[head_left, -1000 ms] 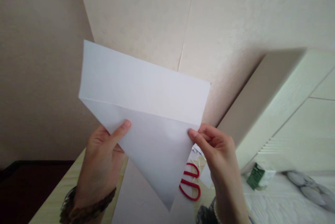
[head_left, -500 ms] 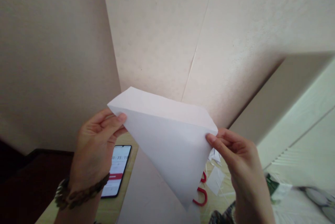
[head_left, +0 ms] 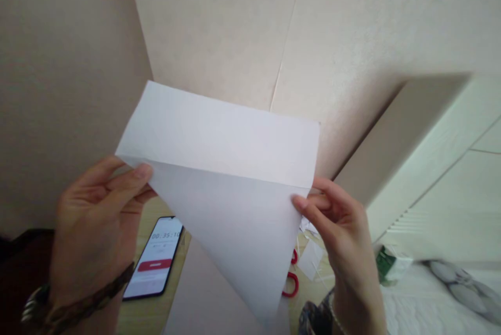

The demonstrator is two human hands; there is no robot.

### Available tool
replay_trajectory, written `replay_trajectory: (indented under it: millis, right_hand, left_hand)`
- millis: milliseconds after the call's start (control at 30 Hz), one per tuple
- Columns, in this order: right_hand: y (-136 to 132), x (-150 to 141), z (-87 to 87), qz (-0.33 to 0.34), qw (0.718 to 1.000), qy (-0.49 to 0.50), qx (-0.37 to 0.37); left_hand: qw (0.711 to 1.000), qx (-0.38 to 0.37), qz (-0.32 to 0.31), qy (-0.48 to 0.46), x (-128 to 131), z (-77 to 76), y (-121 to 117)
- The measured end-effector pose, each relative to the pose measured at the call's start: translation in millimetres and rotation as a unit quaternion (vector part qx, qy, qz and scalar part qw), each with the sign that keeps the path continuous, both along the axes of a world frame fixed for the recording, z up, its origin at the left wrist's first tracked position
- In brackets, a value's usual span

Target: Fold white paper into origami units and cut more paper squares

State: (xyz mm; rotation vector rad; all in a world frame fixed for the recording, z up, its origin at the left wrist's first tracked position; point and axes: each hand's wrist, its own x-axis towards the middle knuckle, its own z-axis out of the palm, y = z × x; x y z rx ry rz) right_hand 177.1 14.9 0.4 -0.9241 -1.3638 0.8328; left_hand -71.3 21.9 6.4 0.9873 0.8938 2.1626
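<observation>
I hold a folded white sheet of paper [head_left: 230, 189] up in the air before a beige wall. It forms a downward-pointing triangle with a rectangular strip above the fold. My left hand [head_left: 97, 220] pinches its left corner between thumb and fingers. At the right corner, my right hand [head_left: 336, 230] pinches the paper the same way. A dark beaded bracelet sits on my left wrist.
Below lies a wooden table [head_left: 141, 311] with a phone [head_left: 154, 264] showing a timer, red-handled scissors [head_left: 291, 277], small paper scraps [head_left: 313, 259] and another white sheet [head_left: 207, 293]. A pale headboard [head_left: 442, 178] and a bed with a green-and-white pack [head_left: 387, 264] stand at the right.
The paper's upper strip, tipped away half a second ago, now faces me again. My left hand has slid to the sheet's left corner. The view shifted and the phone came into sight.
</observation>
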Motion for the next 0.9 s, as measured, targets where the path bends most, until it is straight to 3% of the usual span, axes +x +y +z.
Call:
replay_trajectory:
  millis: [200, 333, 400, 500, 667, 767, 900]
  right_hand:
    - [2, 1, -1.0, 0.031, 0.998, 0.042, -0.025]
    - [5, -2, -3.2, 0.005, 0.999, 0.050, -0.001]
    - [7, -3, -4.6, -0.024, 0.997, 0.066, 0.015]
    - [8, -4, -6.7, -0.071, 0.992, 0.097, 0.040]
    - [9, -2, -7.3, -0.129, 0.978, 0.144, 0.074]
    - [9, -3, -7.1, -0.144, 0.973, 0.156, 0.087]
    - [9, -6, -6.2, -0.168, 0.963, 0.175, 0.116]
  left_hand:
    - [0.999, -0.004, 0.004, 0.041, -1, -1.6, -2]
    - [1.000, 0.000, -0.006, 0.028, 4, -0.7, -1]
    - [0.999, -0.016, -0.036, 0.018, 11, -2.3, 0]
    - [0.986, -0.089, -0.133, 0.050, 23, -7.0, -1]
    - [0.924, -0.191, -0.298, 0.147, 37, -10.6, -3]
    - [0.913, -0.204, -0.312, 0.165, 39, -10.0, -3]
    - [0.924, -0.194, -0.290, 0.155, 44, -10.4, -4]
